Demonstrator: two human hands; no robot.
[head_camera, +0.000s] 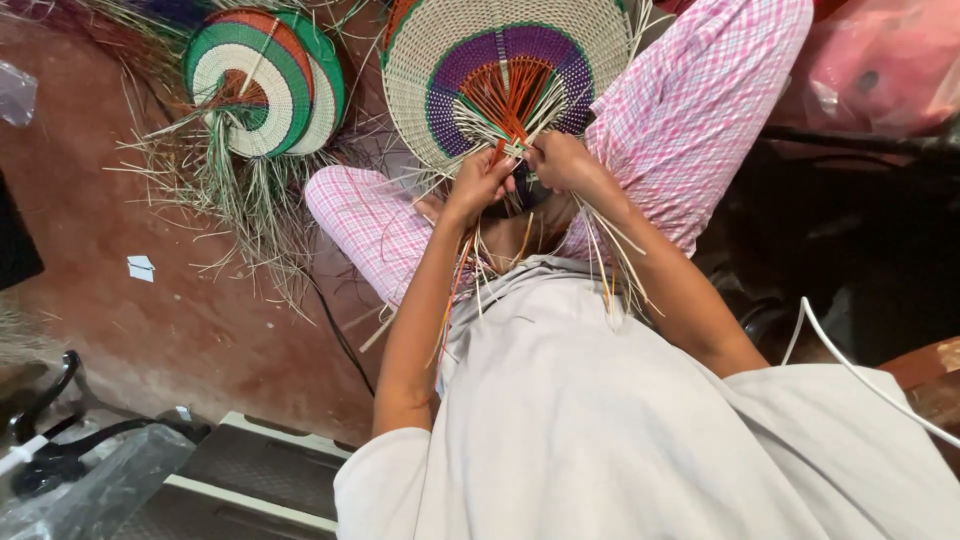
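Reddish-brown floor (150, 330) strewn with dry straw (240, 200), a black cable (335, 330) crossing it.

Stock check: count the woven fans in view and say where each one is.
2. One woven fan is at the person's knees, its base gripped by the left hand and right hand. Another striped fan lies on the floor upper left; others may be hidden beneath.

A woven fan (505, 70) of matt plant strips, cream, purple, green and orange, fills the upper centre, its loose stiff strands (600, 250) dry and straw-like. A similar woven piece (265, 80) at upper left sits on rough dried grass (230, 190). Pink checked cloth trousers (690, 110) and a smooth grey cotton shirt (600, 430) look matt. The red-brown floor (150, 300) appears dull, worn cement.
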